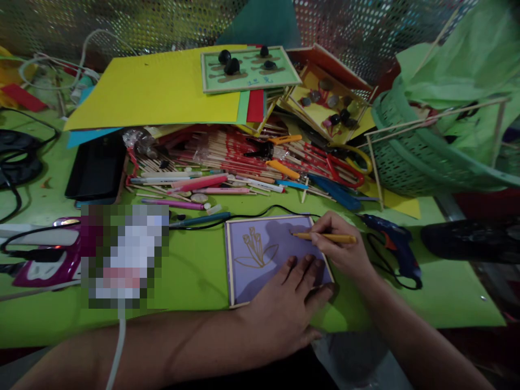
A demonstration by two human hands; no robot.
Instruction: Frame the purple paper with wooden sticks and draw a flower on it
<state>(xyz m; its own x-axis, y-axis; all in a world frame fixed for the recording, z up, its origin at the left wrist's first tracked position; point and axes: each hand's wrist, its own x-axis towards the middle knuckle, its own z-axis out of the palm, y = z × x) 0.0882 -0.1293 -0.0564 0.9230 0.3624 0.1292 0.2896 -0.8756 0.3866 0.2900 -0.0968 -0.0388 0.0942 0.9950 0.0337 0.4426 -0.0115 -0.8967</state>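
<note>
A small lilac card [260, 238] framed with wooden sticks lies on the green table [195, 271]. A golden flower drawing [255, 250] fills its left half. My left hand [284, 309] lies flat on the card's lower right corner, fingers stretched out and pressing it down. My right hand [345, 246] is closed on a yellow pen [325, 237], whose tip touches the card near its upper right.
A blue glue gun [392, 244] lies right of my right hand. Behind the card are several pens, sticks and red scissors [345, 168]. Yellow paper [162, 89], a black phone [97, 168], a green basket [426, 151] and framed craft pieces stand further back. A blurred patch sits at the left.
</note>
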